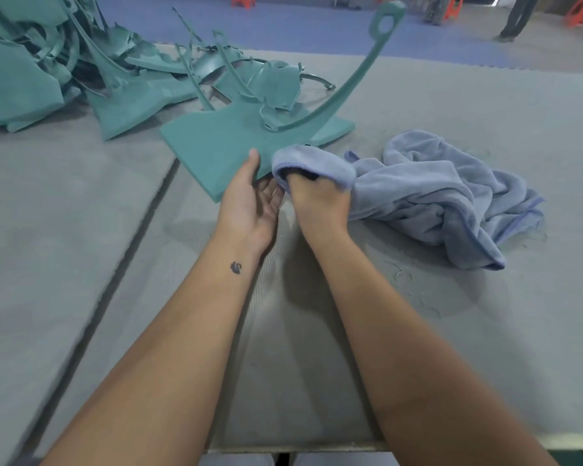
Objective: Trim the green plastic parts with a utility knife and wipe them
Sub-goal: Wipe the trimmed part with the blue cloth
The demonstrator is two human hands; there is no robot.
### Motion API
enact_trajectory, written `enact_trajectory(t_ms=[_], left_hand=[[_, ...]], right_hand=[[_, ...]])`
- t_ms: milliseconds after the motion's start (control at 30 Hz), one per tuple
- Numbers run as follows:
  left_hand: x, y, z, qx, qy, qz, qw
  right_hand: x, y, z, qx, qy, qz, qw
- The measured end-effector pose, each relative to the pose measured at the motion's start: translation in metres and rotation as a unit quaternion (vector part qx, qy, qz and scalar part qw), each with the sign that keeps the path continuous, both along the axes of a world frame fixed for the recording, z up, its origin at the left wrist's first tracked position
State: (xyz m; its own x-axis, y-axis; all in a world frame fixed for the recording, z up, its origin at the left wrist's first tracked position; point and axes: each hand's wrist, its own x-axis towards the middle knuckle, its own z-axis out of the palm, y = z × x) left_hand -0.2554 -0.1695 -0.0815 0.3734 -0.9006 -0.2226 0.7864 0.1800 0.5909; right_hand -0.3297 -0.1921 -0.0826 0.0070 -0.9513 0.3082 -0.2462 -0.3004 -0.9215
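The green plastic part [216, 146] sits tilted at the counter's [485, 331] middle, near corner lifted so I can wipe its edge. My left hand [249, 200] props it from below, thumb on top, fingers [270, 193] loosely spread underneath. My right hand [317, 203] grips the blue towel [435, 193], fingers curled inside the fold against the part.

We saw a grey felt-covered worktable [451, 105] carrying a crumpled lavender terry towel [445, 193] just right of our fingers [266, 193], a heap of teal plastic offcuts [64, 72] well beyond them leftward, and thin green shavings [401, 274] nearer us.
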Motion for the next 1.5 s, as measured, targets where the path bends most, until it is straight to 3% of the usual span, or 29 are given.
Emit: enact_trajectory(t_ms=[100, 200, 367, 500, 733, 867, 1033, 1167, 1267, 1333, 1433, 1500], left_hand=[[-0.002, -0.002, -0.002, 0.029, -0.044, 0.003, 0.999], [-0.003, -0.005, -0.005, 0.039, -0.093, 0.009, 0.995], [0.001, -0.006, -0.012, 0.07, -0.282, 0.017, 0.957], [0.008, -0.004, -0.013, 0.075, -0.336, 0.008, 0.939], [0.024, 0.002, -0.017, 0.065, -0.393, 0.025, 0.917], [0.026, 0.002, -0.017, 0.073, -0.382, 0.018, 0.921], [0.023, 0.002, -0.016, 0.057, -0.381, 0.014, 0.923], [0.029, 0.008, -0.008, -0.002, -0.319, -0.067, 0.945], [0.043, 0.015, -0.002, -0.076, -0.176, -0.057, 0.98], [0.047, 0.015, -0.001, -0.076, -0.087, -0.022, 0.993], [0.038, 0.01, -0.002, 0.017, -0.103, 0.023, 0.994], [0.029, 0.007, -0.003, 0.009, -0.102, 0.042, 0.994]], right_hand=[[-0.003, -0.003, 0.003, 0.076, -0.103, 0.042, 0.991], [-0.006, -0.009, 0.005, 0.088, -0.113, 0.048, 0.989], [-0.013, -0.021, 0.004, 0.139, -0.207, -0.021, 0.968], [-0.018, -0.024, 0.004, 0.159, -0.217, -0.036, 0.962], [-0.039, -0.038, 0.008, 0.217, -0.385, -0.041, 0.896], [-0.043, -0.041, 0.006, 0.199, -0.371, -0.002, 0.907], [-0.034, -0.036, 0.002, 0.19, -0.201, 0.044, 0.96], [-0.036, -0.038, 0.004, 0.227, -0.272, 0.03, 0.935], [-0.044, -0.046, 0.002, 0.217, -0.268, 0.039, 0.938], [-0.043, -0.044, 0.001, 0.214, -0.253, 0.05, 0.942], [-0.038, -0.041, -0.001, 0.193, -0.235, 0.062, 0.951], [-0.03, -0.036, -0.002, 0.176, -0.23, 0.08, 0.954]])
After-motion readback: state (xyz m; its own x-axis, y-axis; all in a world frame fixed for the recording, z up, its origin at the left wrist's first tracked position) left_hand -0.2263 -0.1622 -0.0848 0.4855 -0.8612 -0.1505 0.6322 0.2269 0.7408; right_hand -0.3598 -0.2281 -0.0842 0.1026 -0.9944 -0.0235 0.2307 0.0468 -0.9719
